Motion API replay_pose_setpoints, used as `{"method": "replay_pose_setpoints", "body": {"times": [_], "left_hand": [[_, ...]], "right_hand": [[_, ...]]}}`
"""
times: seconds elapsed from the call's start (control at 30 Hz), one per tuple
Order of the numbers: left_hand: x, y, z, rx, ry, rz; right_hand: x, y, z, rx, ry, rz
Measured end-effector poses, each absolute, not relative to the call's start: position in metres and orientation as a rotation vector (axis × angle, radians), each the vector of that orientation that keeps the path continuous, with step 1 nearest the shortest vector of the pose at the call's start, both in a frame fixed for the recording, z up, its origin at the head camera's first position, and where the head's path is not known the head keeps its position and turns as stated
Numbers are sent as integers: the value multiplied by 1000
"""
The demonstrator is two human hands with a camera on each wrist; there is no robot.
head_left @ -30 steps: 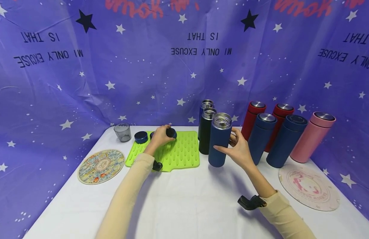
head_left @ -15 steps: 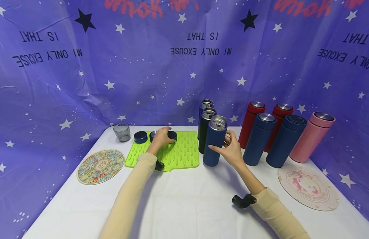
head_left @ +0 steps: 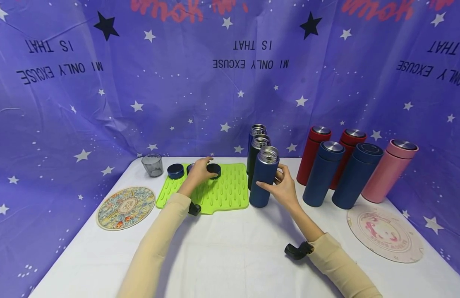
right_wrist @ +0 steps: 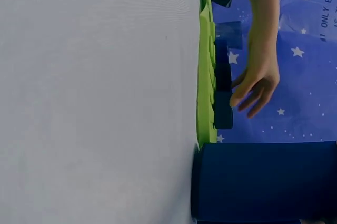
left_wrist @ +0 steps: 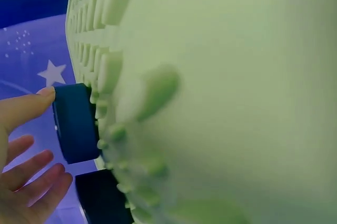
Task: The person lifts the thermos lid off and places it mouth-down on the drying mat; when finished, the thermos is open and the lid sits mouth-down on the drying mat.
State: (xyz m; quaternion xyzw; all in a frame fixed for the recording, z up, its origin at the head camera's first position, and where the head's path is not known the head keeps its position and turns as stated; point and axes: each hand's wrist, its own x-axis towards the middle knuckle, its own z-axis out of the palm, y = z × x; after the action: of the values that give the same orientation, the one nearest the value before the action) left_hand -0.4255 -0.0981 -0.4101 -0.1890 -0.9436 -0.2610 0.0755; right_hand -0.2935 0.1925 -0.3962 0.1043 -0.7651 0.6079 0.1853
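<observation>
My left hand [head_left: 198, 173] is over the green ridged mat [head_left: 233, 188], beside a dark blue flask lid [head_left: 214, 169]. In the left wrist view the thumb touches that lid [left_wrist: 76, 124], while the other fingers spread loosely off it. Two more lids sit on the mat: a blue lid [head_left: 176, 171] at its left and one [head_left: 190, 168] partly behind the hand. My right hand [head_left: 283, 188] grips a blue vacuum flask [head_left: 262, 182], upright and uncapped, its steel mouth showing. Behind it stand an uncapped black flask [head_left: 253, 163] and an uncapped blue flask [head_left: 251, 140].
Capped flasks stand at the right: red ones [head_left: 312, 155], blue ones [head_left: 323, 174] and a pink flask [head_left: 388, 174]. A pink round mat [head_left: 386, 234] lies before them. At the left are a patterned round mat [head_left: 126, 209] and a grey glass [head_left: 153, 165]. A starry curtain hangs behind.
My right hand has moved the blue flask leftward, close in front of the black one. My left hand has stayed by the lid on the mat.
</observation>
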Motion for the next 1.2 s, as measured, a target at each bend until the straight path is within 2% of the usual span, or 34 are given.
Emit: {"method": "replay_pose_setpoints", "body": {"times": [0.43,0.7,0.97,1.2], "left_hand": [[-356,-132,-409,-771,-2678,-854],[-314,-159,-418,-672,-2717,-840],[-302,-183,-425,-554,-2813,-809],[-301,-193,-425,-548,-2839,-815]], "right_hand": [[-298,189,-402,339,-2187,1615],[-295,192,-403,384,-2250,1480],[-285,206,-402,392,-2358,1442],[-259,225,-387,481,-2279,1355]]}}
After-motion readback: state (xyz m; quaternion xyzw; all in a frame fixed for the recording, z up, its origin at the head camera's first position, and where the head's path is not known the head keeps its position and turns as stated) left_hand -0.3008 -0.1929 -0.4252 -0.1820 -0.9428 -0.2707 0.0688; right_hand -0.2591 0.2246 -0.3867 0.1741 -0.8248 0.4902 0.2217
